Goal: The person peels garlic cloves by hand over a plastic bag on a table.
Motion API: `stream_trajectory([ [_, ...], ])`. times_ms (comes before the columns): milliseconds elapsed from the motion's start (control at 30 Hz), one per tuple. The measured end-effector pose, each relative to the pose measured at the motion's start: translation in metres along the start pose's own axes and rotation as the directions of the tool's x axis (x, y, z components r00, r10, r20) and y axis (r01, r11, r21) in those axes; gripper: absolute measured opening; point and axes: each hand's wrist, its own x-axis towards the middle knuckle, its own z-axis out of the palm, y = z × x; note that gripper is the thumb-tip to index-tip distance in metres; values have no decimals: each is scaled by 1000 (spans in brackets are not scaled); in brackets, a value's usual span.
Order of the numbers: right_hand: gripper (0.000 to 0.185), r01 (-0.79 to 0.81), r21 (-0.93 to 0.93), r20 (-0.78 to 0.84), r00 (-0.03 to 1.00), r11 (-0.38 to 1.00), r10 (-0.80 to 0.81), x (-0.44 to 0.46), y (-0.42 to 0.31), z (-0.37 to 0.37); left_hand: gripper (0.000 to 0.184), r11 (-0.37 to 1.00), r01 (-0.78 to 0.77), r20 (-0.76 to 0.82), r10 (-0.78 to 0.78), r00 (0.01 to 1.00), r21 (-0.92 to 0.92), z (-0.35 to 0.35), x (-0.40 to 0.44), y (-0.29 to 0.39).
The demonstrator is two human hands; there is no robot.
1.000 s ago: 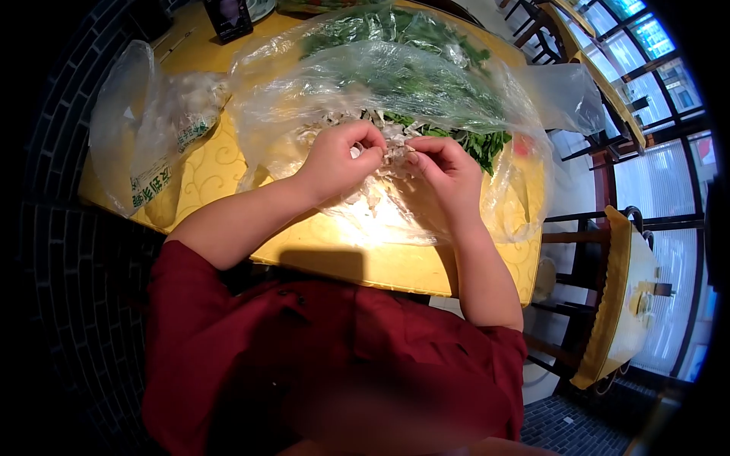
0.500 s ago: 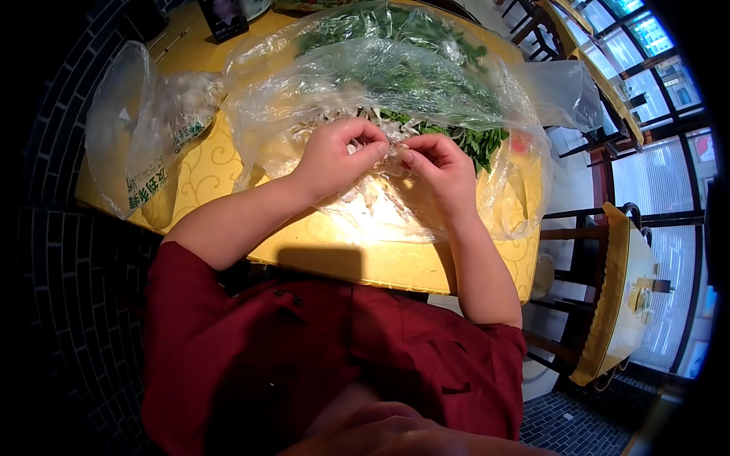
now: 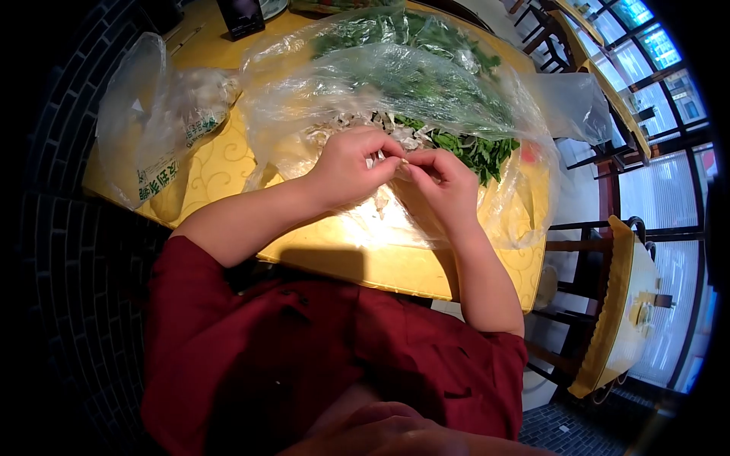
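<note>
A small pale garlic clove [image 3: 404,164] is pinched between the fingertips of both hands, mostly covered by them. My left hand [image 3: 357,169] is closed on it from the left, thumb against forefinger. From the right, my right hand [image 3: 447,186] pinches the same clove. Beneath and behind the hands lies a large clear plastic bag [image 3: 293,99] with whitish papery skins [image 3: 323,131] on it. Leafy greens [image 3: 475,156] stick out of its fold, and more show hazily through the plastic.
A printed clear bag of whitish garlic bulbs [image 3: 205,91] stands at the left on the yellow-covered table [image 3: 217,163]. A black box [image 3: 242,19] and a plate rim [image 3: 274,7] are at the back. Another table [image 3: 608,304] is to the right.
My fingertips have come closer together around the clove and sit slightly lower. The whole view has shifted a little, so the table and bags appear farther right.
</note>
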Motion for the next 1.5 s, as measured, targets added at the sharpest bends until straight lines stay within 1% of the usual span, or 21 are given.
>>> stream_trajectory([
  [100, 13, 7, -8, 16, 1000, 1000, -7, 0, -2, -1, 13, 999, -46, -15, 46, 999, 26, 1, -1, -3],
  [233, 13, 13, -29, 24, 1000, 1000, -13, 0, -3, -1, 10, 997, -68, -19, 68, 997, 23, 1, -1, -1],
  [333, 11, 20, 4, -4, 1000, 1000, -20, 0, -4, 1, 9, 996, -86, -20, 87, 996, 38, 1, -1, -2],
  [400, 11, -95, 118, 12, 995, 988, 95, -1, -2, 2, 10, 995, -89, -22, 90, 996, 45, 1, -1, -2],
  [433, 12, -153, 174, 25, 988, 973, 151, -2, -1, 2, 9, 997, -59, -23, 60, 998, 57, 1, -1, -1],
  [533, 13, -285, 436, 74, 957, 854, 282, 1, -3, -4, 10, 998, 24, -36, -22, 999, 63, -1, -1, 1],
  [567, 16, -312, 525, 108, 947, 792, 301, 3, -5, -7, 11, 998, 47, -46, -45, 998, 46, -1, 0, 3],
  [667, 18, -313, 699, 177, 947, 643, 268, 7, 6, -13, 11, 997, 83, -54, -83, 995, -4, 1, 1, 4],
  [700, 21, -317, 775, 211, 945, 546, 249, 6, 5, -13, 11, 996, 90, -55, -90, 994, -18, 1, 1, 3],
  [800, 22, -360, 819, 260, 927, 446, 270, 7, -1, -13, 10, 997, 59, -20, -58, 998, 53, 0, 2, 0],
  [833, 22, -352, 820, 266, 933, 451, 244, 7, 1, -13, 10, 998, 38, -8, -38, 999, 54, 0, 2, -2],
  [933, 22, -380, 815, 285, 920, 438, 269, 7, 5, -11, 9, 999, -11, 3, 11, 1000, 53, 0, 1, -6],
  [1000, 23, -407, 829, 312, 906, 383, 287, 7, 4, -13, 8, 999, -29, -15, 30, 999, 42, 1, 2, -5],
  [1033, 24, -420, 836, 325, 898, 355, 296, 7, 3, -14, 8, 999, -18, -18, 19, 1000, 32, 1, 2, -4],
  [1100, 21, -415, 864, 345, 900, 284, 265, 8, 7, -14, 9, 1000, 4, -23, -4, 1000, 11, 0, 2, -1],
  [1133, 20, -412, 877, 354, 902, 248, 248, 8, 9, -14, 10, 1000, 5, -3, -5, 1000, 16, -1, 2, -2],
  [1233, 16, -426, 889, 372, 885, 167, 281, 9, 5, -16, 16, 1000, 28, 58, -29, 998, 15, -2, 2, -4],
  [1333, 15, -447, 883, 389, 868, 145, 309, 9, 7, -15, 30, 996, 78, 127, -73, 989, -31, -1, 1, 1],
  [1400, 14, -486, 858, 422, 852, 167, 310, 8, 7, -19, 41, 992, 90, 181, -73, 981, -86, 1, 0, -7],
  [1433, 13, -505, 845, 439, 843, 177, 310, 8, 6, -21, 43, 992, 77, 205, -55, 977, -104, 0, 1, -8],
  [1500, 13, -515, 821, 429, 842, 248, 329, 9, 3, -21, 47, 989, 54, 252, -17, 967, -140, -1, 1, -10],
])
